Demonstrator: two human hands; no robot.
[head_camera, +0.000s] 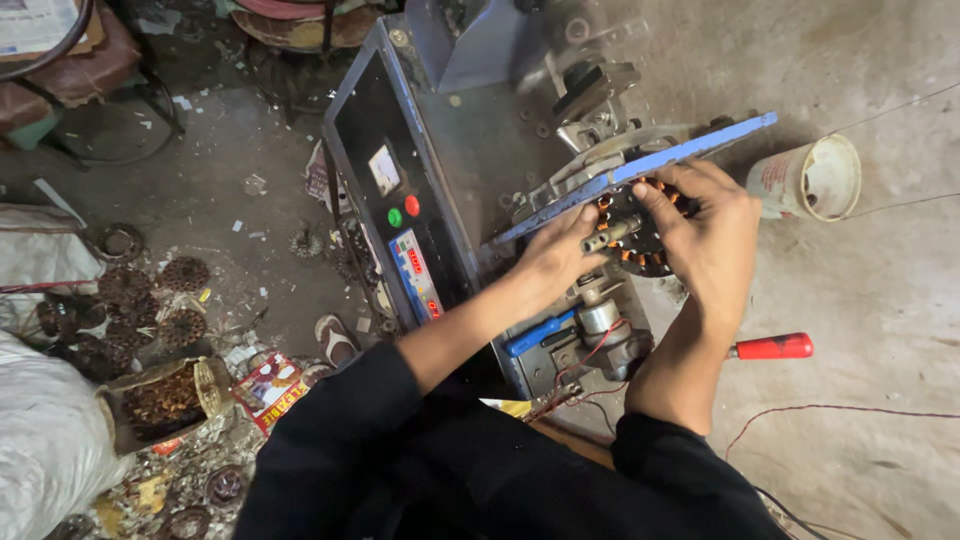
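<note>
Both hands are closed on a round stator (640, 232) with copper-orange coils around its rim, which sits mounted on the winding machine (470, 170) just under a long blue bar (680, 155) that runs slantwise across it. The left hand (560, 255) grips the stator's near-left edge, fingers curled against it beside a short metal shaft (610, 233) at its centre. The right hand (705, 235) covers the right side, fingers spread over the coils and fingertips touching the top of the ring. Both arms wear black sleeves.

The machine is a grey metal box standing on a rough, stained concrete floor (880, 300). Its dark side panel carries a small white meter (384, 170), a green button (395, 217) and a red button (412, 205) side by side, and a strip-shaped counter display (417, 275) below. Thin red wires (590, 365) trail from a small motor part near the wrists.

On the floor to the right stands a worn whitish can (810, 178), lying tipped with its mouth showing, and nearer the person a red-handled tool (772, 347) lies beside the right forearm. A thin wire (840, 408) snakes across the concrete.

To the left the floor is dusty and littered with paper scraps. A heap of dark round wound stators (125, 305) lies there, next to a white sack (40, 440) and an open carton (165, 400) holding more parts. A sandal (335, 340) lies near the machine's base.
</note>
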